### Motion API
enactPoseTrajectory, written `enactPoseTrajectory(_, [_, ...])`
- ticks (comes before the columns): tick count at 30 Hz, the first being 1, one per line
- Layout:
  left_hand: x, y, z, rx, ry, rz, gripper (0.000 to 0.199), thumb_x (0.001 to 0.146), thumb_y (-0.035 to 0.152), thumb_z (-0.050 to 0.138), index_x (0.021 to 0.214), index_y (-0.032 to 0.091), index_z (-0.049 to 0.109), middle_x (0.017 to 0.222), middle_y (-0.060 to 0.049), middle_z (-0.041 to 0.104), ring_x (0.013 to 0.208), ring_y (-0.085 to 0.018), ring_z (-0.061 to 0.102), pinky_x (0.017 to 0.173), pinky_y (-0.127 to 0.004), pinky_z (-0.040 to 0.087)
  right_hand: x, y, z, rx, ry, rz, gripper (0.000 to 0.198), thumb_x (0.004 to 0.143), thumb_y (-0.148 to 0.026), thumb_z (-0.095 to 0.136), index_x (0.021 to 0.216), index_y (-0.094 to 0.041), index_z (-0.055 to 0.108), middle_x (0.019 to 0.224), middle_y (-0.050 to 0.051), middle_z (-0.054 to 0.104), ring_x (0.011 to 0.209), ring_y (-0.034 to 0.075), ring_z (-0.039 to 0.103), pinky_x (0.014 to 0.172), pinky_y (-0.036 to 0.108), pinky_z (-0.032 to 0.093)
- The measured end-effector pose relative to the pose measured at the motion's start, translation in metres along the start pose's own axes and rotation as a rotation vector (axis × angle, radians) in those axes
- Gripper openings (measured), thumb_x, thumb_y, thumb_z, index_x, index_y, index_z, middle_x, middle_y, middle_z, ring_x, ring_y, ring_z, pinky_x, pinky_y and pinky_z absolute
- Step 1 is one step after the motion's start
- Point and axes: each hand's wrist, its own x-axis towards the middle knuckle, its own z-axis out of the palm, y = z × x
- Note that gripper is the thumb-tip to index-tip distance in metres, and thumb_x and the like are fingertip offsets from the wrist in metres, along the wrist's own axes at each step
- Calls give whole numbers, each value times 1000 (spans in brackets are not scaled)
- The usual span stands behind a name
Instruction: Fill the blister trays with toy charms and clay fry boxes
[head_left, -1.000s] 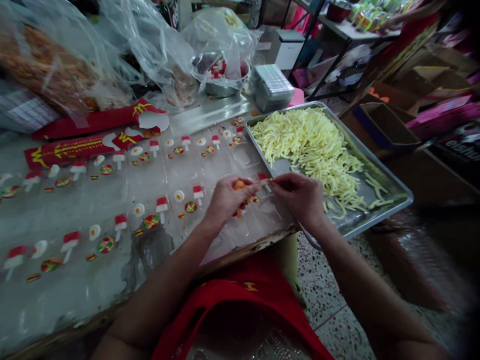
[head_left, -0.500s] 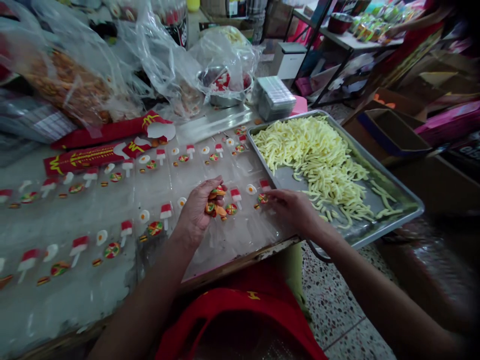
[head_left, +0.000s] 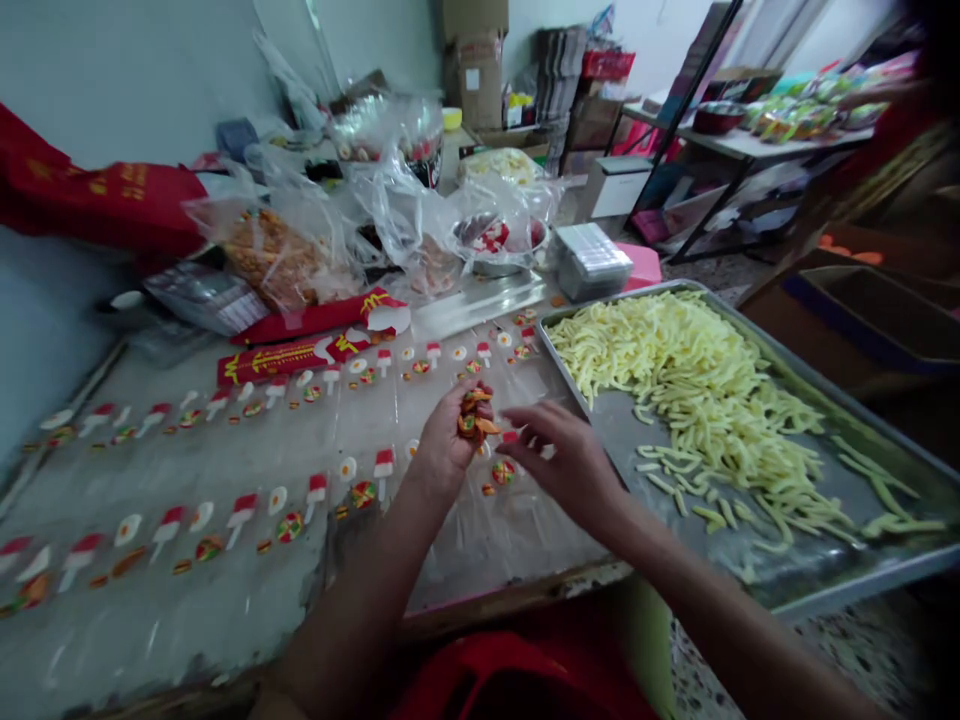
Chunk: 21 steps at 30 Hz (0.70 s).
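The left hand (head_left: 444,430) is holding small pizzas (head_left: 475,415) above the table (head_left: 289,470), and its fingers are bending together around them. The right hand (head_left: 568,455) is hovering just beside these; its thumb and fingers are standing apart. Below, one more pizza (head_left: 504,472) is lying near a small burger (head_left: 488,490). On the right, the tray (head_left: 626,435) is bearing many fries (head_left: 667,350).

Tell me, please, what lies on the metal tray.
Pale yellow strips lie heaped on the metal tray; bare metal shows beside them, but anything beneath them is covered.
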Motion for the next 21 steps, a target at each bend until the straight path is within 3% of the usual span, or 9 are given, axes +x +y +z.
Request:
enactPoseTrajectory(3, [-4,-5,-1,-94,60,-22,11,84,15,64,75,14,58,62,1,59,44,-6,53,44,-16,45,11,-13,27,-2,-6,-172,15,95,-19,62,101,-25,74,92,5,73,79,18,70,71,29,55])
enactPoseTrajectory(7, [-11,-12,-15,-258,82,67,7,79,17,62,71,17,61,67,-3,65,57,-12,65,58,-21,55,22,-17,49,-229,-63,-355,22,96,-16,57,109,-24,73,97,10,73,84,24,69,75,37,57])
enactPoseTrajectory(11, [-9,3,-21,-167,153,95,14,78,14,63,66,18,56,62,-1,60,53,-11,61,56,-21,54,39,-26,55,-281,-135,-286,36,93,-10,55,124,-22,67,101,11,73,85,25,70,73,37,59])
enactPoseTrajectory(13, [-3,28,-16,67,195,196,20,78,13,64,64,19,51,58,1,56,50,-10,58,54,-21,53,48,-28,47,-169,-164,-229,54,93,-13,57,145,-24,52,109,11,73,80,22,71,72,36,59])
enactPoseTrajectory(15, [7,66,-5,320,193,336,22,80,13,64,65,18,50,58,1,55,51,-10,57,55,-21,53,55,-23,32,-87,-175,-196,58,95,-22,59,151,-28,46,111,9,74,69,19,70,67,34,59])
enactPoseTrajectory(18, [34,137,27,545,156,508,15,82,14,64,71,16,55,63,0,58,56,-9,58,56,-18,50,50,-1,8,-101,-129,-131,31,97,-31,57,126,-31,68,100,7,75,61,18,68,60,33,58])
enactPoseTrajectory(21, [74,208,72,827,166,750,13,76,12,73,83,17,64,68,3,62,59,-8,57,57,-17,46,30,32,-2,-110,-86,-84,22,96,-33,56,103,-32,77,81,5,74,59,20,69,54,30,58])
